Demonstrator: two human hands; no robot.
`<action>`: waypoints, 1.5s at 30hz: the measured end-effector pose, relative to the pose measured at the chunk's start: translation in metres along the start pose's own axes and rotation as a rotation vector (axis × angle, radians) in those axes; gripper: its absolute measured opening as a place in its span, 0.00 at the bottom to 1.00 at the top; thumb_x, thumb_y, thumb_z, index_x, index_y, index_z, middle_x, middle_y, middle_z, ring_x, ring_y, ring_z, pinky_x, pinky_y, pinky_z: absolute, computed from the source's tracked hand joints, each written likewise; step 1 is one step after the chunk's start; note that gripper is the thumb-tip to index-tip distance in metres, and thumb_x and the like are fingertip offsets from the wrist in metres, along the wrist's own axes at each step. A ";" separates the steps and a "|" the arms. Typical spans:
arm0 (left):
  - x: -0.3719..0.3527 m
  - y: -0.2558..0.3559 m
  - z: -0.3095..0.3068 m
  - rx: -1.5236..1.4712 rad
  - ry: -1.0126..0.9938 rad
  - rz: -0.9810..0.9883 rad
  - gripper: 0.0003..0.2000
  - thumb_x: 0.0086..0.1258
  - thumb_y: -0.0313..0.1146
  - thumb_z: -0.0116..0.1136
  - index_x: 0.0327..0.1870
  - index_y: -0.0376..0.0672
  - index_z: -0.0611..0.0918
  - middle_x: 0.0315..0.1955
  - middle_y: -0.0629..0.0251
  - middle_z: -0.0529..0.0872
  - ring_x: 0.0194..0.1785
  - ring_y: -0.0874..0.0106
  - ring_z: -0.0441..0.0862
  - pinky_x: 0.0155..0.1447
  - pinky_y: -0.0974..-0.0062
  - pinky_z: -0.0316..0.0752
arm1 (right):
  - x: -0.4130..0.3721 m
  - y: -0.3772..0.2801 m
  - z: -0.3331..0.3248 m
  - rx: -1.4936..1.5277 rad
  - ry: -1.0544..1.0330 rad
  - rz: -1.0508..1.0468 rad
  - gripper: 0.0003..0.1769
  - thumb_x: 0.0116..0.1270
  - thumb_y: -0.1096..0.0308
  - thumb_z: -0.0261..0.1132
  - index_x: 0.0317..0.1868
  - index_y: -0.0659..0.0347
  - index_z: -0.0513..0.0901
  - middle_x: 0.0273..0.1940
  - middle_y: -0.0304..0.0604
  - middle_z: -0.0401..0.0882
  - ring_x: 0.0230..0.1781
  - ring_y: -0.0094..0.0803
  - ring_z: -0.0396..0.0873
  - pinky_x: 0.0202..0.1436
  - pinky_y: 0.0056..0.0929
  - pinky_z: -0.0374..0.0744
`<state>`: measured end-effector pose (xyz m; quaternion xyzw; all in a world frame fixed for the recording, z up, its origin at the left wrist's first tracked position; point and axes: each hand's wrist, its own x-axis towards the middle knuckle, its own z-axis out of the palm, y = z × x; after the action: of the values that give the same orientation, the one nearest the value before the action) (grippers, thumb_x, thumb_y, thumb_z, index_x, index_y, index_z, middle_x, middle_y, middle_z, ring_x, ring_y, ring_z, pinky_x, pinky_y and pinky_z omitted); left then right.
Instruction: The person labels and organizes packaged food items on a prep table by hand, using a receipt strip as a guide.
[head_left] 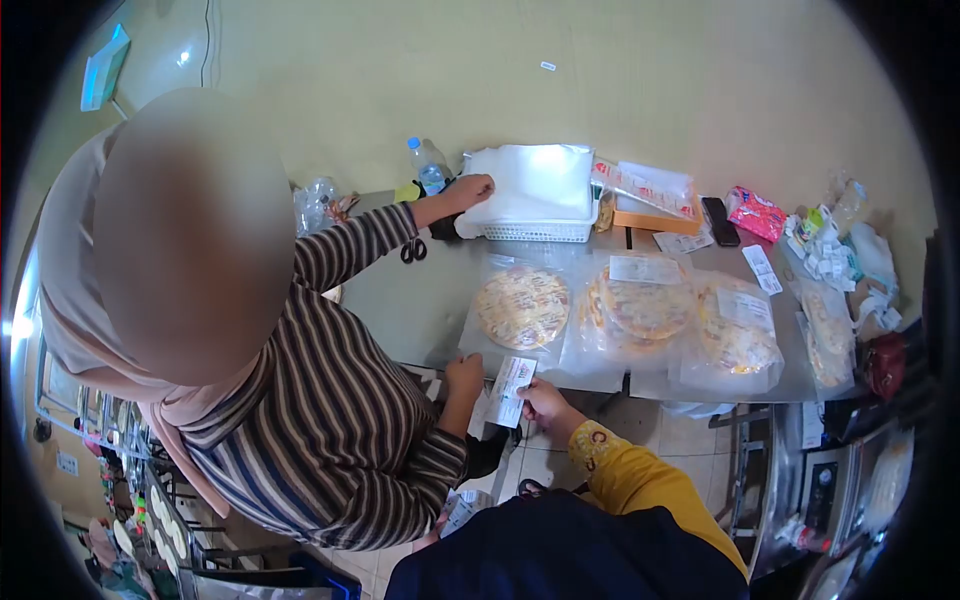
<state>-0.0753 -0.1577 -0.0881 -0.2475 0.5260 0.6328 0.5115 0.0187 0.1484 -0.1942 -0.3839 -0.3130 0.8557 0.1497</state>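
My right hand [545,402], in a yellow embroidered sleeve, pinches a white printed label [513,391] just off the table's front edge. Low in view, a sliver of my left hand [429,538] shows beside more printed labels [464,510], which it appears to hold; its fingers are mostly hidden. Beyond the label in my right hand, a bagged pizza [522,306] lies flat on the table. To its right are stacked bagged pizzas [640,300] with a label on top, then another labelled bagged pizza [738,325].
At my left stands a co-worker in a striped top [330,430], one hand [470,190] at a paper-lined white basket [540,231], the other [463,378] closed near my label. A bottle [426,168], scissors [413,251], phone [720,221] and pink packet [756,213] lie along the table.
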 end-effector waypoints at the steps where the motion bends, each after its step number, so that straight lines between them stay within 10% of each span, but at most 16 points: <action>1: 0.001 0.003 0.000 0.008 -0.006 -0.004 0.16 0.61 0.29 0.50 0.51 0.37 0.75 0.42 0.51 0.82 0.45 0.55 0.80 0.52 0.59 0.74 | 0.000 -0.001 0.000 -0.033 0.006 -0.024 0.05 0.64 0.71 0.55 0.39 0.55 0.75 0.18 0.35 0.70 0.11 0.23 0.65 0.12 0.23 0.64; 16: 0.010 0.012 0.001 -0.090 -0.006 -0.064 0.17 0.59 0.28 0.50 0.50 0.38 0.76 0.41 0.52 0.82 0.44 0.54 0.80 0.51 0.58 0.75 | 0.018 -0.006 0.007 0.232 0.109 -0.204 0.06 0.67 0.69 0.55 0.43 0.58 0.71 0.28 0.39 0.76 0.18 0.26 0.73 0.21 0.27 0.74; 32: 0.006 0.009 0.015 -0.036 0.176 0.030 0.18 0.63 0.31 0.52 0.54 0.36 0.72 0.44 0.52 0.81 0.46 0.56 0.79 0.54 0.58 0.73 | 0.062 -0.048 0.033 0.859 0.238 -0.392 0.14 0.68 0.67 0.57 0.51 0.60 0.66 0.45 0.43 0.72 0.52 0.41 0.75 0.54 0.38 0.76; 45: 0.036 0.012 -0.004 -0.089 0.187 -0.055 0.16 0.64 0.31 0.49 0.51 0.36 0.73 0.43 0.51 0.81 0.46 0.52 0.79 0.53 0.54 0.74 | 0.102 -0.106 0.029 0.987 0.448 -0.323 0.19 0.65 0.79 0.51 0.56 0.61 0.63 0.50 0.48 0.70 0.49 0.49 0.76 0.53 0.43 0.79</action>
<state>-0.1000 -0.1469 -0.1155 -0.3421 0.5358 0.6154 0.4660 -0.0688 0.2670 -0.1677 -0.3877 0.1088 0.7645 0.5035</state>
